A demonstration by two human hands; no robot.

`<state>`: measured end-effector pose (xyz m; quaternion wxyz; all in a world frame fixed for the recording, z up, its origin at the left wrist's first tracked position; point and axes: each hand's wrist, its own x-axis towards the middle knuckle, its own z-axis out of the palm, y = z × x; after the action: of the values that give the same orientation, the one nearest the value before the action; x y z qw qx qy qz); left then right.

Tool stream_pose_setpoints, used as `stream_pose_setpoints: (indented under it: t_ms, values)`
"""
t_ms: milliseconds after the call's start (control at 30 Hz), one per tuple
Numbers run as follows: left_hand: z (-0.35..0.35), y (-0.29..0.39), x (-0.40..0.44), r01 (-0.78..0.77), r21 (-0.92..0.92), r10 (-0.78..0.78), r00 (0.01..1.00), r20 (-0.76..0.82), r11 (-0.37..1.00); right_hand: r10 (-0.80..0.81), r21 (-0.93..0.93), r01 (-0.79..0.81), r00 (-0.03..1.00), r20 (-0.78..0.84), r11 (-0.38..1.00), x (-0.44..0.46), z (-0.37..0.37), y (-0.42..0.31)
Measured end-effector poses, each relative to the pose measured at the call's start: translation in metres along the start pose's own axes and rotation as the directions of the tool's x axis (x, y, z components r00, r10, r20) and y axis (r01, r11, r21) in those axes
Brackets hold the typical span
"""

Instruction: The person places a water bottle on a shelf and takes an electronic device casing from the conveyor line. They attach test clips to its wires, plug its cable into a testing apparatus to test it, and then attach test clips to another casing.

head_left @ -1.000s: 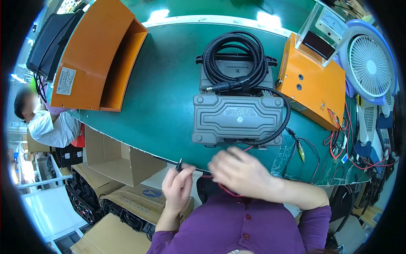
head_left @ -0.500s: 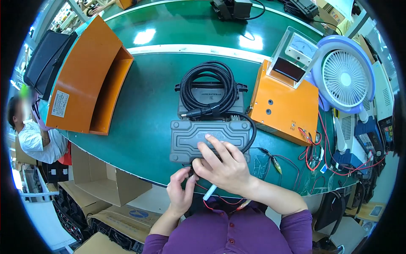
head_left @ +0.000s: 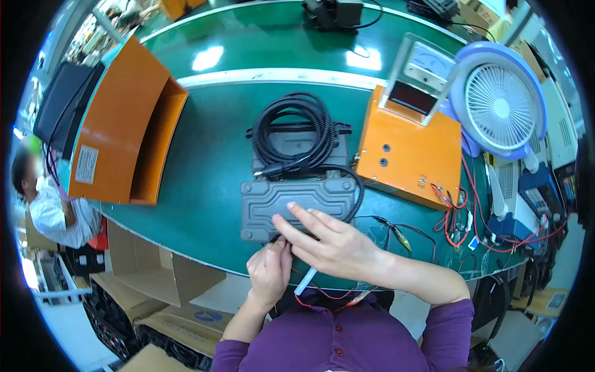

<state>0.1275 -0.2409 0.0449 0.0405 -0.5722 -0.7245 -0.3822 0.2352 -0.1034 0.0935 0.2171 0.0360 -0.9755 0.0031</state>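
Note:
A grey ribbed plastic box (head_left: 297,191) lies on the green table near its front edge. My right hand (head_left: 331,245) rests palm down across its lower right part, fingers stretched forward on the lid. From under that palm a white stick (head_left: 305,281) with a red wire sticks out; whether the palm grips it is hidden. At the box's front edge my left hand (head_left: 271,270) is closed, fingertips pinched on a small dark piece that I cannot make out. Behind the box lies a coiled black corrugated cable (head_left: 325,127) on a second grey case (head_left: 338,152).
On the right are an orange meter box (head_left: 409,155), a fan (head_left: 501,108) and red wires (head_left: 476,217). Clip leads (head_left: 401,239) lie beside the grey box. An orange housing (head_left: 118,130) stands left; a person (head_left: 56,204) sits beyond. Open cartons (head_left: 149,266) sit below.
The view has shifted slightly. My left fingers have drawn together and moved up against the box's front edge. My right hand has slid a little lower on the lid.

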Motion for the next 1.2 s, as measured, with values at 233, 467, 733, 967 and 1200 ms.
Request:
stream_pose_setpoints:
  t_ms: [233, 467, 733, 967, 1200]
  values:
    - [0.009, -0.003, -0.009, -0.003, 0.149, -0.006, 0.998, 0.061, 0.989, -0.015, -0.074, 0.013, 1.0, -0.023, 0.997, -0.006, 0.002, -0.001]
    - [0.012, -0.005, 0.001, 0.014, 0.131, -0.012, 1.0, -0.017, 0.991, 0.278, 0.169, -0.243, 0.933, -0.229, 0.955, -0.058, -0.104, 0.054]
    - [0.008, 0.013, 0.007, 0.065, 0.245, -0.048, 0.996, -0.074, 0.967, 0.611, 0.485, -0.512, 0.79, -0.058, 0.709, -0.171, -0.076, 0.123]
    - [0.005, 0.033, 0.01, 0.103, 0.141, -0.102, 0.995, -0.016, 0.985, 0.626, 0.417, -0.488, 0.711, -0.321, 0.767, -0.172, -0.059, 0.116]
    - [0.014, 0.013, -0.003, 0.163, 0.137, -0.151, 0.984, -0.092, 0.977, 0.675, 0.41, -0.569, 0.715, -0.182, 0.713, -0.161, -0.072, 0.112]
